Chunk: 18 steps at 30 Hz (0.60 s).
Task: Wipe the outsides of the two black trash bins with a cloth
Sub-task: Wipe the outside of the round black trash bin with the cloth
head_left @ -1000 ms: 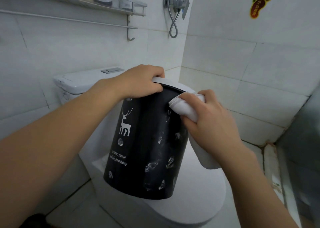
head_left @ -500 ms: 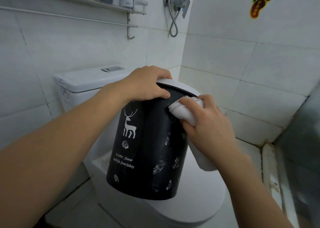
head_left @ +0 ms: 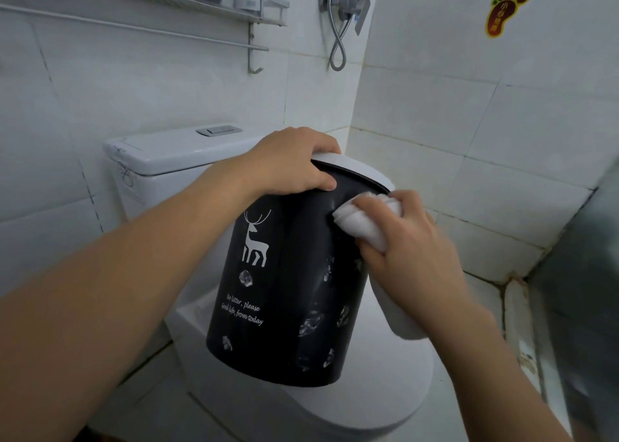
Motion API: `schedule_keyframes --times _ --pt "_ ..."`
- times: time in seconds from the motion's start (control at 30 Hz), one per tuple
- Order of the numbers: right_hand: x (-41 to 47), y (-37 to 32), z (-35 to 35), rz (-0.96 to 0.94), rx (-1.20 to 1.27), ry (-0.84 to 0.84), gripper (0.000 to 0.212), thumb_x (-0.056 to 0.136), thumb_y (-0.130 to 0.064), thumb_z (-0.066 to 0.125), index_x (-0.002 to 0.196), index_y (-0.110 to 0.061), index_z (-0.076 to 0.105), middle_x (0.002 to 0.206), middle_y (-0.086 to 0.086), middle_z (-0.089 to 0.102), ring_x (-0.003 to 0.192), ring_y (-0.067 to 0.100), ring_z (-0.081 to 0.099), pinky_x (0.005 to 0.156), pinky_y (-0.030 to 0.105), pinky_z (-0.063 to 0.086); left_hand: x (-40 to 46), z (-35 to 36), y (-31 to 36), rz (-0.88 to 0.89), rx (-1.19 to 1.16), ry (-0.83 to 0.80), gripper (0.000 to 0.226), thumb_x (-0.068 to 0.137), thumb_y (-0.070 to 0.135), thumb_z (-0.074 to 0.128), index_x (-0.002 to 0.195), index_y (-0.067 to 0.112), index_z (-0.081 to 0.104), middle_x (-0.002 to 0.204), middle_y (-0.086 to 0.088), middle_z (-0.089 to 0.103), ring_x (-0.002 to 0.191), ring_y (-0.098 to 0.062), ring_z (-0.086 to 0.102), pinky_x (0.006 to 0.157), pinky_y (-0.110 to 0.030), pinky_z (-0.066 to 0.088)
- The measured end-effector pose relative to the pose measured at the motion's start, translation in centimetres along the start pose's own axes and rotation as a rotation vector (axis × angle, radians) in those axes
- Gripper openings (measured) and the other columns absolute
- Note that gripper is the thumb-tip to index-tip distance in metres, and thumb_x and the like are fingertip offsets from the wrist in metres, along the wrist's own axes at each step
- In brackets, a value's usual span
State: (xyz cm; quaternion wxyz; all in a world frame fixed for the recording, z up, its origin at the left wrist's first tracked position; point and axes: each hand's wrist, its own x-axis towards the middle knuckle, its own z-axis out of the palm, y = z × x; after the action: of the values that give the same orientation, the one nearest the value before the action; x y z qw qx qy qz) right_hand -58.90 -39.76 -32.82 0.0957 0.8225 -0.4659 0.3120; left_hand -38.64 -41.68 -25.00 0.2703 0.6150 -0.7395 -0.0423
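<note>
Head view: the black trash bin (head_left: 288,290), tilted, rests on the closed toilet lid (head_left: 385,391), towards its front edge. The left hand (head_left: 288,163) grips the bin's white rim (head_left: 361,171), fingers curled over it. The right hand (head_left: 412,240) clutches a bunched white cloth (head_left: 360,218), pressing it against the bin's upper side wall.

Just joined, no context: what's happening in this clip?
A person is wiping a black trash bin in a bathroom. The left hand grips the bin's white rim and holds it tilted over the closed toilet lid. The right hand holds a bunched white cloth pressed against the bin's upper side, just under the rim. Only this one bin is in view.
</note>
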Motion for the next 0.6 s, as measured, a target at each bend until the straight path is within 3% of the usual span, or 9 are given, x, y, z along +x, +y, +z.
schedule_keyframes --times 0.1,0.27,0.47,0.6 --pt "1.0 0.4 -0.1 0.028 0.018 0.040 0.039 0.087 -0.031 0.058 0.124 -0.044 0.050 0.120 -0.002 0.042 0.092 0.027 0.054 0.062 0.030 0.038 0.0 0.2 0.1 0.002 0.010 0.007 0.027 0.080 0.032 0.073 0.106 0.033 0.067 0.102 0.008 0.066 0.101 -0.019 0.057 0.093 -0.040 0.046" --pt "-1.6 0.2 0.5 -0.025 -0.027 -0.063 0.045 0.085 -0.032 0.060 0.126 -0.046 0.047 0.125 -0.002 0.043 0.095 0.026 0.054 0.057 0.031 0.041 0.2 -0.1 -0.6 -0.021 -0.018 0.003 0.024 0.081 0.030 0.073 0.104 0.034 0.066 0.104 0.009 0.065 0.102 -0.019 0.057 0.092 -0.036 0.046" --pt "-2.2 -0.1 0.8 -0.061 -0.074 -0.094 0.045 0.085 -0.033 0.062 0.126 -0.043 0.049 0.122 0.000 0.046 0.094 0.027 0.055 0.053 0.030 0.040 0.0 -0.4 -1.1 -0.045 -0.068 0.001 0.022 0.081 0.029 0.074 0.095 0.039 0.061 0.090 0.014 0.061 0.095 -0.019 0.057 0.077 -0.030 0.040" --pt "0.7 -0.1 0.3 0.016 -0.026 0.020 0.042 0.086 -0.028 0.059 0.124 -0.043 0.050 0.122 0.001 0.043 0.093 0.028 0.053 0.058 0.030 0.037 0.1 -0.1 -0.6 -0.021 -0.028 0.008 0.023 0.080 0.031 0.073 0.101 0.035 0.065 0.101 0.010 0.064 0.101 -0.019 0.057 0.091 -0.036 0.046"
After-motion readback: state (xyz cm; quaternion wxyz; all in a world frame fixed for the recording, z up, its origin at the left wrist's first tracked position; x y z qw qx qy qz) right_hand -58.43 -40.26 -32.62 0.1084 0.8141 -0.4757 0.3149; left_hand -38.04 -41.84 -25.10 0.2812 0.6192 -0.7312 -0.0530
